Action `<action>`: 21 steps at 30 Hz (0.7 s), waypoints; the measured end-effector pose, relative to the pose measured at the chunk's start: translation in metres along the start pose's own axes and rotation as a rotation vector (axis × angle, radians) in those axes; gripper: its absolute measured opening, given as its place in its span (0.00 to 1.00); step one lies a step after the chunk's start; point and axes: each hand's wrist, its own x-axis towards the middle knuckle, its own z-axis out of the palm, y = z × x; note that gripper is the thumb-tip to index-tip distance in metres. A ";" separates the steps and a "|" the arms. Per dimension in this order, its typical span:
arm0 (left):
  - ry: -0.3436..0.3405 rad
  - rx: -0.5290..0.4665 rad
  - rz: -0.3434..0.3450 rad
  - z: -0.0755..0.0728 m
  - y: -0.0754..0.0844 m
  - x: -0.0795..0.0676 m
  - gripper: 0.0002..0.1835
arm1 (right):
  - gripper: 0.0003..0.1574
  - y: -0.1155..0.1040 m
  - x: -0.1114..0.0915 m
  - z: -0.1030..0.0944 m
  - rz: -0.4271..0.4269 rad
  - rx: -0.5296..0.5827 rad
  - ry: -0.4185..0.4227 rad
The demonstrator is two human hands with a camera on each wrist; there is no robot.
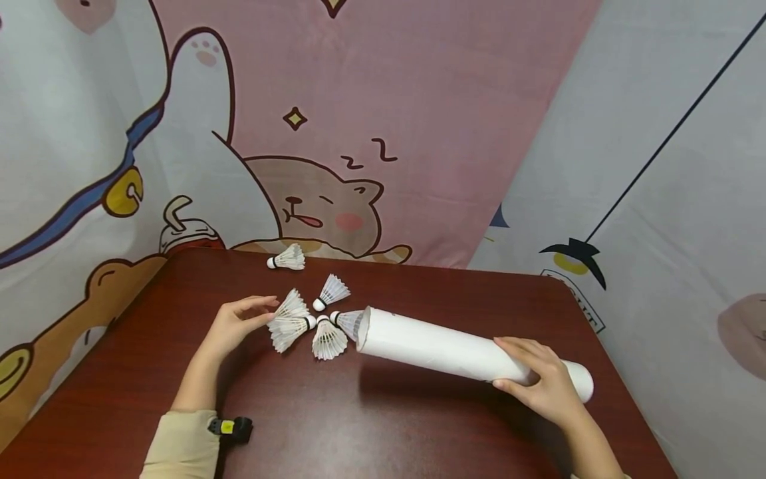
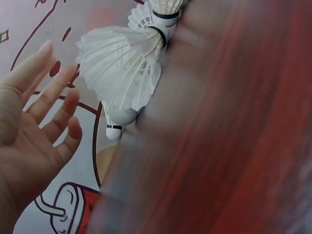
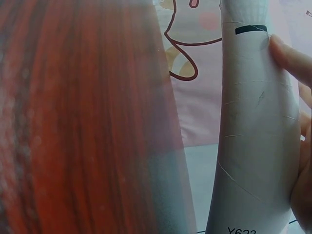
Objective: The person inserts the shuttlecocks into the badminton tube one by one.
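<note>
My right hand (image 1: 543,380) grips a long white shuttlecock tube (image 1: 437,347) near its closed end, thumb on the near side and fingers over the top. The tube's open mouth faces left. One shuttlecock (image 1: 346,320) sits at that mouth, its feathers partly inside and its cork outside. To the left, my left hand (image 1: 232,326) reaches beside two overlapping shuttlecocks (image 1: 290,334), thumb and fingers apart. In the left wrist view its fingers (image 2: 51,105) are spread and only lightly bent, with nothing held. The right wrist view shows the right thumb (image 3: 287,56) along the tube.
Another shuttlecock (image 1: 329,340) lies feathers toward me by the tube mouth, and one more (image 1: 332,291) lies behind it. A further shuttlecock (image 1: 287,257) is at the far edge of the dark red table (image 1: 335,426). A cartoon-printed cloth (image 1: 455,133) hangs behind.
</note>
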 end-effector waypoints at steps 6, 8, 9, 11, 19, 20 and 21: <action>-0.044 -0.050 -0.067 -0.005 -0.016 -0.002 0.21 | 0.46 0.002 0.000 0.001 -0.007 -0.007 0.005; -0.053 -0.058 -0.077 -0.006 -0.020 -0.004 0.21 | 0.47 0.002 -0.002 0.001 -0.015 -0.008 0.010; -0.053 -0.062 -0.084 -0.006 -0.022 -0.005 0.21 | 0.47 0.003 -0.002 0.002 -0.017 -0.007 0.011; -0.050 -0.066 -0.094 -0.006 -0.025 -0.006 0.22 | 0.46 0.003 -0.001 0.002 -0.026 -0.006 0.016; -0.026 -0.024 -0.129 -0.005 -0.033 -0.006 0.18 | 0.45 0.002 0.001 0.001 -0.027 -0.006 0.019; -0.027 -0.016 -0.132 -0.005 -0.033 -0.006 0.18 | 0.45 0.001 0.001 0.001 -0.020 -0.007 0.014; -0.028 -0.008 -0.136 -0.004 -0.032 -0.006 0.17 | 0.46 0.000 0.001 0.001 -0.014 -0.009 0.009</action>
